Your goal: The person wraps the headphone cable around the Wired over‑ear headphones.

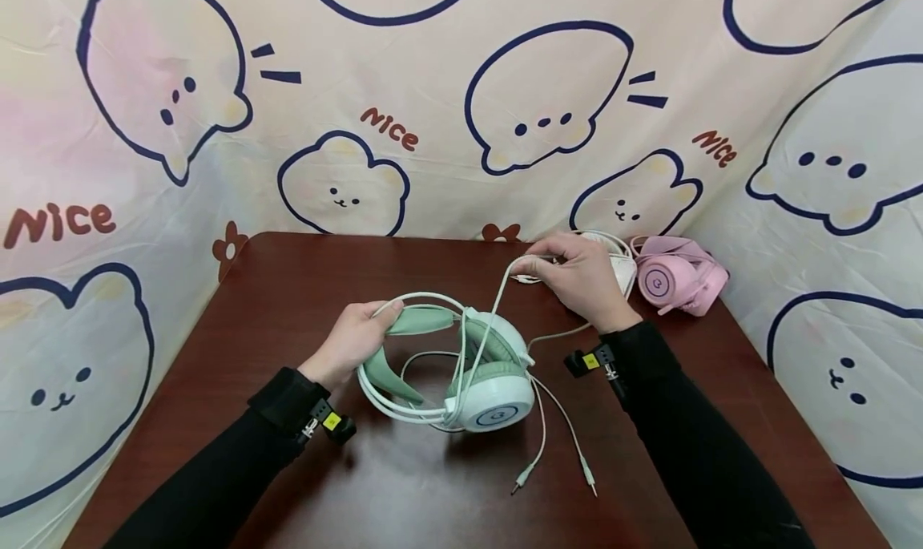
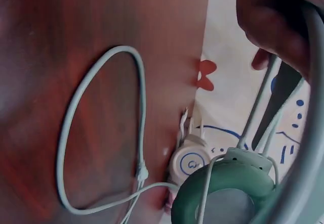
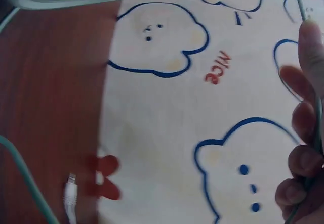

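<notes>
A person's left hand (image 1: 353, 342) curls around the padded mint-green headband of a white and mint-green over-ear headset (image 1: 461, 365), thumb over the top wire arch, while the right hand (image 1: 580, 280), farther back and to the right, pinches the headset's thin pale-green cable (image 1: 497, 300) between closed fingertips and draws it up off the dark brown wooden desk (image 1: 433, 485). The right wrist view shows the fingers (image 3: 304, 158) wrapped along that cable.

The headset lies on its side at the middle of the desk, one round white earcup with a blue ring facing the near edge and its green cushion turned up. It looks light and mostly rigid plastic, with soft padding and two slim wire arches that would likely flex; the padded band or an earcup seems the safest hold. The cable looks limp and prone to tangling, and is better gathered in loops than pulled at the joint. It splits into two leads ending in small metal jack plugs (image 1: 555, 478) near the front edge.

A pink headset (image 1: 681, 280) sits at the far right corner, just beside a white one (image 1: 622, 267) partly hidden by the right hand. A cream cloth printed with blue-outlined cartoon bears (image 1: 461, 116) hangs behind.
</notes>
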The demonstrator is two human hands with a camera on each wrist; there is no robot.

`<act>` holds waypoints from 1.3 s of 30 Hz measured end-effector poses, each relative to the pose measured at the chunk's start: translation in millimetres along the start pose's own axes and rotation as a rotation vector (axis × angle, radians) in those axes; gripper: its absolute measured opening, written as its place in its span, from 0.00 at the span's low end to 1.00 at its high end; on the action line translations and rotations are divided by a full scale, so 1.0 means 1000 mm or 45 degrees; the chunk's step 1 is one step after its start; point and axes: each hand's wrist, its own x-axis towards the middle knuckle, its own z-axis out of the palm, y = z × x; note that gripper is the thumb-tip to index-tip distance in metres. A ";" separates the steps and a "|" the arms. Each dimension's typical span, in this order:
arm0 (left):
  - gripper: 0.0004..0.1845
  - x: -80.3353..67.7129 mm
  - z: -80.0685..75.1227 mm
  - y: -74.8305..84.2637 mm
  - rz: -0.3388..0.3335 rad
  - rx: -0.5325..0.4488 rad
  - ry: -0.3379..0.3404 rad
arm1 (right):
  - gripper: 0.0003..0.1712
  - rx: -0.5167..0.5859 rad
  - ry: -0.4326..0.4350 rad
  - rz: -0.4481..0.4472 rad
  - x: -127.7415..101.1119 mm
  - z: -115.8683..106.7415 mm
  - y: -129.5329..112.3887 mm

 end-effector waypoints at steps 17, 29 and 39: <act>0.25 -0.015 0.028 0.005 0.065 -0.391 -0.195 | 0.05 0.041 -0.246 0.128 -0.018 0.022 0.016; 0.25 -0.014 0.031 0.008 0.033 -0.473 -0.257 | 0.06 0.098 -0.264 0.131 -0.023 0.028 0.015; 0.26 -0.007 0.024 0.003 -0.077 -1.005 -0.341 | 0.15 0.213 -0.418 0.313 -0.039 0.036 0.038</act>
